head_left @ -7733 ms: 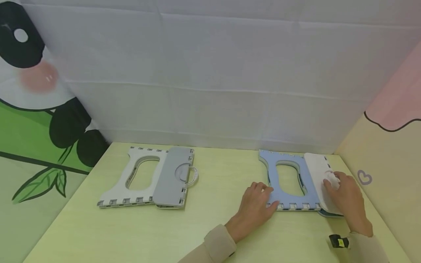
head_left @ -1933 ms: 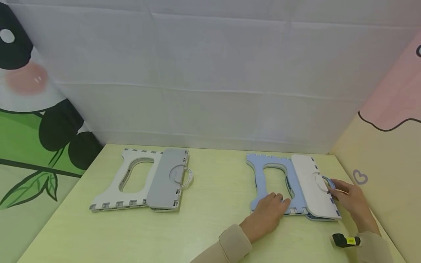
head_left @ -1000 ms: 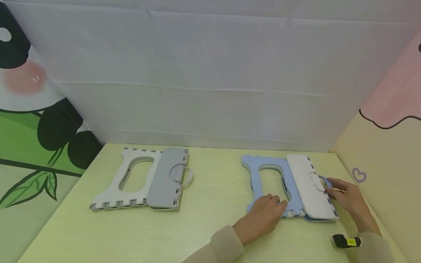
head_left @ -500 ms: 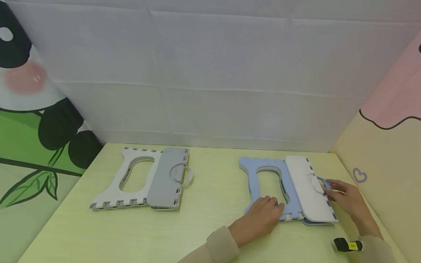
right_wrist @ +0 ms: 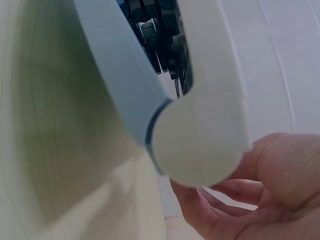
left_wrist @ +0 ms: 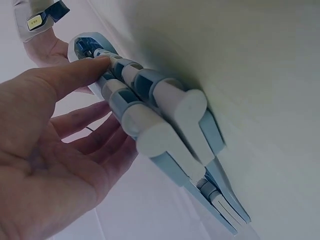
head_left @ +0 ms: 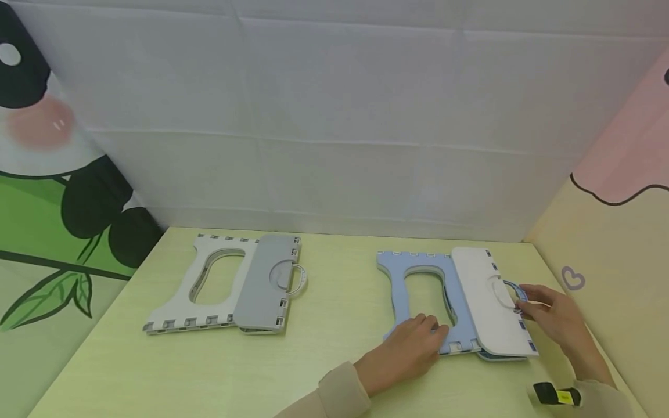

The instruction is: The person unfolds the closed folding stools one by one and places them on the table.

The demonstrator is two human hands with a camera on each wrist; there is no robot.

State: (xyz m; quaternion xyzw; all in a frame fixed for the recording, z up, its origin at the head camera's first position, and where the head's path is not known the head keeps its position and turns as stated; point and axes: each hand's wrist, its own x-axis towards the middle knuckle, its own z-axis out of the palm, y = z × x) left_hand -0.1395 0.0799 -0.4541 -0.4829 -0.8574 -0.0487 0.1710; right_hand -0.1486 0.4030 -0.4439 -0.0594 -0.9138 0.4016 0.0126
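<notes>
A folded blue-and-white folding stool lies flat on the table at the right, its white top on the right side. My left hand grips the near edge of its blue leg panel. In the left wrist view, the thumb lies along the hinged edge and the fingers reach over the other face. My right hand pinches the stool's blue loop handle, which sticks out from the top's right edge. In the right wrist view, the white end of the stool hides part of the fingers.
A second folded stool, white and grey, lies on the left with its loop handle out to the right. The pale yellow table meets a white cloth wall behind and a printed wall at right.
The handle, near which my right hand worked earlier, now sticks out in its fingers. The blue-and-white stool has slid left and slightly nearer with both hands on it.
</notes>
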